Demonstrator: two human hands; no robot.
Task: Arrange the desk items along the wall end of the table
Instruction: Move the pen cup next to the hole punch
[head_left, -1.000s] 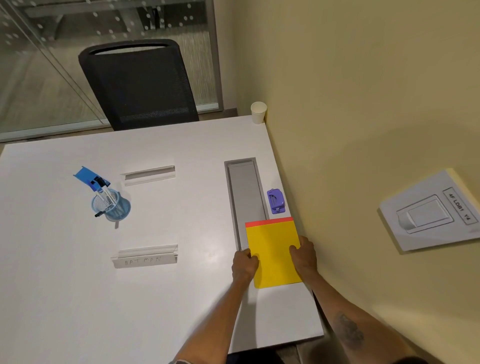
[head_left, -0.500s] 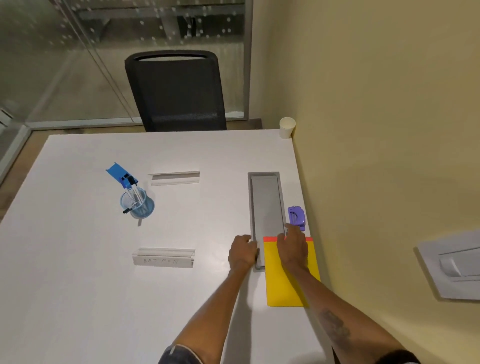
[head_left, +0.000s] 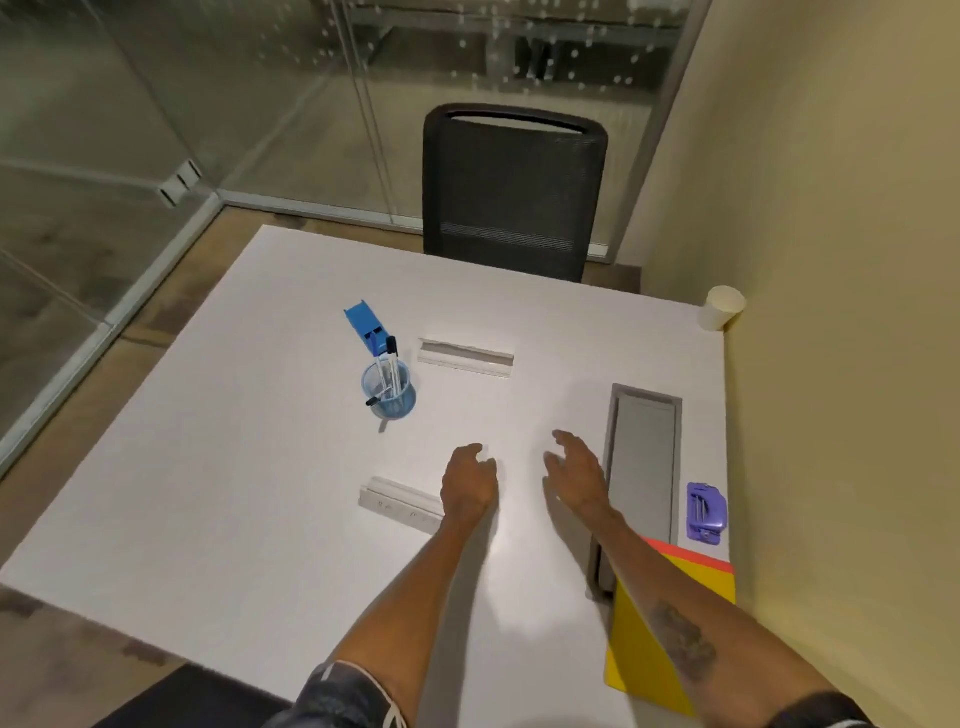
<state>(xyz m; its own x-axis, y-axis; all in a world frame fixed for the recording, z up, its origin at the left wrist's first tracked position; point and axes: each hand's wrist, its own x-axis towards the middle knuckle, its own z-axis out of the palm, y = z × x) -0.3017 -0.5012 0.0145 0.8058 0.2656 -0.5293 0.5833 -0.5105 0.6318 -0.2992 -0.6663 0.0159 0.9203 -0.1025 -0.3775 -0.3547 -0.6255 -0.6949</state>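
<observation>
A yellow notepad with a red top edge (head_left: 698, 582) lies at the wall side of the white table (head_left: 249, 493), partly under my right forearm. A purple hole punch (head_left: 705, 513) sits just beyond it by the wall. Further off stand a blue mesh pen cup (head_left: 389, 392) with markers and a blue piece, and two white name holders, one far (head_left: 466, 358) and one near (head_left: 397, 503). My left hand (head_left: 467, 480) hovers beside the near holder, fingers loosely bent and holding nothing. My right hand (head_left: 579, 473) hovers over bare tabletop with fingers spread.
A grey cable tray lid (head_left: 644, 467) is set into the table between my right hand and the hole punch. A white paper cup (head_left: 722, 307) stands in the far corner by the yellow wall. A black mesh chair (head_left: 511, 192) is at the far edge; glass partitions lie behind.
Both hands have let go of the yellow notepad and moved left and forward over the middle of the table. The notepad now stays against the wall, and the camera has turned left.
</observation>
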